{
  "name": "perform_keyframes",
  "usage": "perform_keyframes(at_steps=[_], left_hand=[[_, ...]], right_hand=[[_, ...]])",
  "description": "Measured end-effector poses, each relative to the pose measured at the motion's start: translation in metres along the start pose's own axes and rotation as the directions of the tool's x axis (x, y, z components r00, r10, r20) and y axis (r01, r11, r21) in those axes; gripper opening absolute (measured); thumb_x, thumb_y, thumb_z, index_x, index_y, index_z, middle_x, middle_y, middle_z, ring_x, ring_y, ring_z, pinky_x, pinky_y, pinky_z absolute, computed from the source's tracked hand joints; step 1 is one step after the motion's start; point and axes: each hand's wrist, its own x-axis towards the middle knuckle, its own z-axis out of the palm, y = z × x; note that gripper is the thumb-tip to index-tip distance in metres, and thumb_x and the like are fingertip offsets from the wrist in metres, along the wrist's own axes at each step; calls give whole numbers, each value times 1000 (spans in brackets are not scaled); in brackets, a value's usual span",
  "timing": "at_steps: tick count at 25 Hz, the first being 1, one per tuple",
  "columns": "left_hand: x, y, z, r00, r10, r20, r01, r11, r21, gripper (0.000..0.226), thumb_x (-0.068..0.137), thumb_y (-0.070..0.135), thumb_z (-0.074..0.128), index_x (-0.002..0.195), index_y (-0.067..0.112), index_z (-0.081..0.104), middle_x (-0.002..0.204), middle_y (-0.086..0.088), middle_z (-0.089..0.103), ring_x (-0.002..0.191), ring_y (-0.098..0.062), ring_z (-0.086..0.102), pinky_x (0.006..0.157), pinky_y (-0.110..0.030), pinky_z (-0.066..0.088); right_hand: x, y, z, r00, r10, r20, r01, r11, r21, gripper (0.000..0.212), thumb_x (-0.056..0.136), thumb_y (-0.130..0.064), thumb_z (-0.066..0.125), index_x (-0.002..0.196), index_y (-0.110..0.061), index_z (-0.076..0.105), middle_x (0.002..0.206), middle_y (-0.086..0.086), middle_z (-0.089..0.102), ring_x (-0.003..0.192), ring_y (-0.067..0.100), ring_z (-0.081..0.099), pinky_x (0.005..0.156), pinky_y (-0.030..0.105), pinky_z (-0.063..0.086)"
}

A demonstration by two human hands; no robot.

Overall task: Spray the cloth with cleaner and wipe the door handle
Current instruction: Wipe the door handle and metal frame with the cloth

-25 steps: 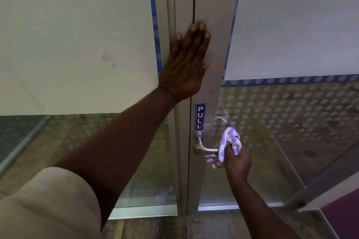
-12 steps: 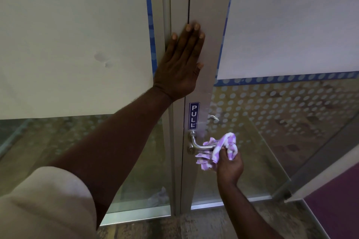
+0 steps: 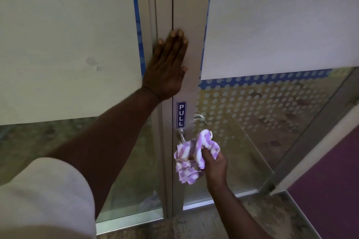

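Observation:
A metal lever door handle (image 3: 182, 136) sits on the silver door frame (image 3: 191, 15), just under a blue PULL sticker (image 3: 181, 114). A purple and white striped cloth (image 3: 191, 158) is draped over most of the lever, hiding it. My right hand (image 3: 214, 165) grips the cloth from below and right. My left hand (image 3: 168, 68) lies flat on the door frame above the sticker, fingers straight and holding nothing. No spray bottle is in view.
The door has frosted white panels (image 3: 281, 21) above and dotted clear glass (image 3: 262, 106) lower down. A second handle (image 3: 200, 117) shows through the glass on the far side. A purple floor (image 3: 334, 190) lies at right, patterned floor below.
My right hand has dragged the cloth leftward along the lever toward the door frame, and more cloth now hangs below it. My left hand stays pressed flat on the frame.

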Motion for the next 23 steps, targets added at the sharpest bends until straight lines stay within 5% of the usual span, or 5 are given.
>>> perform_keyframes(at_steps=[7,12,16,20,23], left_hand=[[-43,65,-24,989,-36,140,85,931,-356,51,103,32,59,147,7,53,161,-18,45,152,-33,37,127,-55,24],[-62,111,-48,965,-224,138,262,769,-583,18,92,25,77,101,12,71,100,-5,68,95,-23,63,86,-42,50],[-60,127,-67,962,-211,175,274,704,-656,21,93,33,69,90,14,78,88,-2,73,80,-20,66,74,-40,53],[-51,136,-84,697,-442,565,689,192,-699,67,88,66,44,77,7,74,73,-9,73,72,-25,67,75,-38,54],[-38,130,-93,581,-363,728,761,-74,-644,69,83,78,55,71,14,78,65,-19,71,71,-34,74,77,-34,58]], right_hand=[[7,-69,-2,996,-84,17,79,976,202,21,78,-36,71,87,-19,78,80,2,76,74,18,70,65,31,56],[6,-110,-3,987,-155,44,134,943,304,14,87,-28,66,85,-24,79,80,1,74,72,16,68,67,32,54],[-3,-140,-3,965,-254,60,226,927,299,13,90,-27,64,91,-27,77,85,4,73,78,19,67,73,38,55],[-23,-151,3,864,-495,89,497,868,4,35,86,-33,69,117,-18,73,96,-7,78,87,6,73,74,24,55],[-31,-153,2,720,-664,201,693,697,-182,56,86,-26,68,142,-18,61,141,-4,66,132,8,60,105,28,50]])
